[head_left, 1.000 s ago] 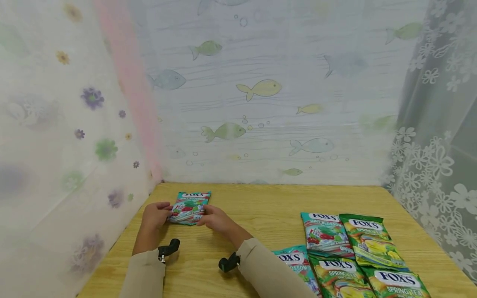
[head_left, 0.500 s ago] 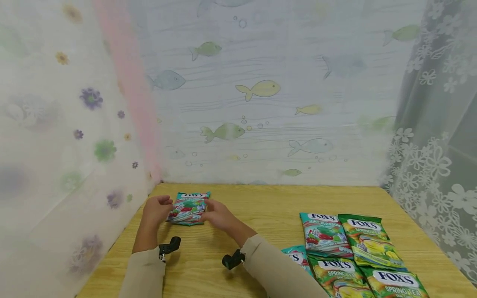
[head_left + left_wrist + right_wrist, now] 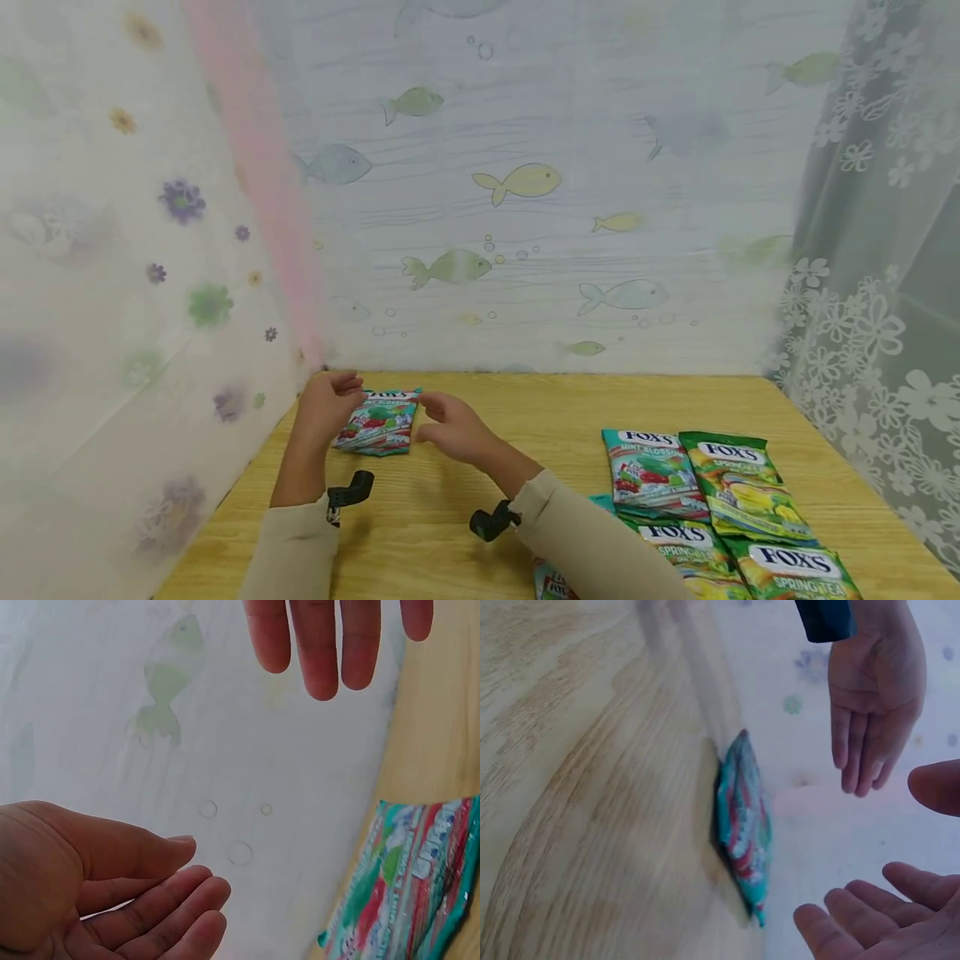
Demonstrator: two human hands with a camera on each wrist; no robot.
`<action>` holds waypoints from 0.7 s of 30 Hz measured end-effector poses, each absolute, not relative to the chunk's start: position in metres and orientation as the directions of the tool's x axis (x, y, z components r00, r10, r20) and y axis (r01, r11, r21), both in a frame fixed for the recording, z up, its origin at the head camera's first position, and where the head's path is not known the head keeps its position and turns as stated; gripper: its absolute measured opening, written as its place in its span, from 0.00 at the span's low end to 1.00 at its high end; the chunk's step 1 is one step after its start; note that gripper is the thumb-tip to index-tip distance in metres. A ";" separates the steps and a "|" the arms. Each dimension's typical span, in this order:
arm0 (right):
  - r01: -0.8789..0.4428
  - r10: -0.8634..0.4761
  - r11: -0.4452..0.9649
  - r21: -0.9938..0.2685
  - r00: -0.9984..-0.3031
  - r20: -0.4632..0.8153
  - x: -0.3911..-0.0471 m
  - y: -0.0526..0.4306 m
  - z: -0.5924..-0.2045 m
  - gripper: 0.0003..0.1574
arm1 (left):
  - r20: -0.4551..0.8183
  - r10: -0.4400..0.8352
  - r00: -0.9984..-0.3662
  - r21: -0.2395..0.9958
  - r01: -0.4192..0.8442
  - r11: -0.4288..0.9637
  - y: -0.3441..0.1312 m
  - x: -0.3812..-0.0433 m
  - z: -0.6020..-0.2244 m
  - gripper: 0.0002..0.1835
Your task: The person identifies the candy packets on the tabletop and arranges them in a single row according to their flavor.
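Note:
A teal Fox's Mint Blossom candy bag (image 3: 381, 427) lies flat at the far left of the table. My left hand (image 3: 327, 408) is raised at its left side, fingers loosely extended and holding nothing. On the other side, my right hand (image 3: 459, 429) hovers off the bag's right edge, thumb and fingers apart. In the right wrist view the candy bag (image 3: 744, 829) rests on the wood below both hands, with air between it and my right-hand fingers (image 3: 855, 911). The left wrist view also has the candy bag (image 3: 409, 881) at lower right, apart from the fingers.
At the table's right front lie a Mint Blossom bag (image 3: 654, 473), a green Spring Tea bag (image 3: 746, 485) and more Fox's bags; my right sleeve (image 3: 592, 542) partly covers some. A fish-print curtain (image 3: 525, 275) stands behind the wooden table (image 3: 540, 408), a flowered one (image 3: 150, 333) at left.
Both hands have let go of the Mint Blossom bag and lifted away, the left upward and the right toward the right. The bag stays at the far left of the table.

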State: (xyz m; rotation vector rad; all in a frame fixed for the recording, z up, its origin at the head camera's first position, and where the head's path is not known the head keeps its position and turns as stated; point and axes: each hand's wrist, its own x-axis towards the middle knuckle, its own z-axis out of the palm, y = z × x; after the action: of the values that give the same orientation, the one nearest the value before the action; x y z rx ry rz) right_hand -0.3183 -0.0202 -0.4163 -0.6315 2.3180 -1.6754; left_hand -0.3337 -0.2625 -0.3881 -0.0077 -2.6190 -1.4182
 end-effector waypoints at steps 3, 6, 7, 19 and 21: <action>-0.249 -0.476 0.271 -0.930 -0.874 0.095 -0.313 -0.013 -0.410 0.43 | 0.178 -0.061 -0.982 0.819 0.113 0.563 -0.256 -0.331 -0.381 0.29; -0.285 -0.489 0.278 -0.917 -0.864 0.120 -0.309 -0.005 -0.406 0.42 | 0.200 -0.047 -0.979 0.809 0.138 0.572 -0.250 -0.329 -0.377 0.29; -0.298 -0.495 0.279 -0.913 -0.859 0.129 -0.306 -0.002 -0.404 0.42 | 0.207 -0.038 -0.978 0.808 0.149 0.570 -0.247 -0.329 -0.376 0.29; -0.380 -0.540 0.272 -0.884 -0.821 0.186 -0.280 0.031 -0.388 0.38 | 0.232 0.013 -0.973 0.798 0.198 0.569 -0.214 -0.314 -0.355 0.29; -0.390 -0.543 0.273 -0.879 -0.817 0.194 -0.278 0.036 -0.386 0.38 | 0.237 0.016 -0.971 0.795 0.203 0.571 -0.210 -0.312 -0.354 0.28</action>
State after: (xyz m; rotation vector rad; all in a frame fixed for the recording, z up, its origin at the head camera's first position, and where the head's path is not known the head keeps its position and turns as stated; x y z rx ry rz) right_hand -0.2776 0.0362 -0.3861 -0.8826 2.3865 -1.5818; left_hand -0.3120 -0.2100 -0.3536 -0.1838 -2.5997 -1.3548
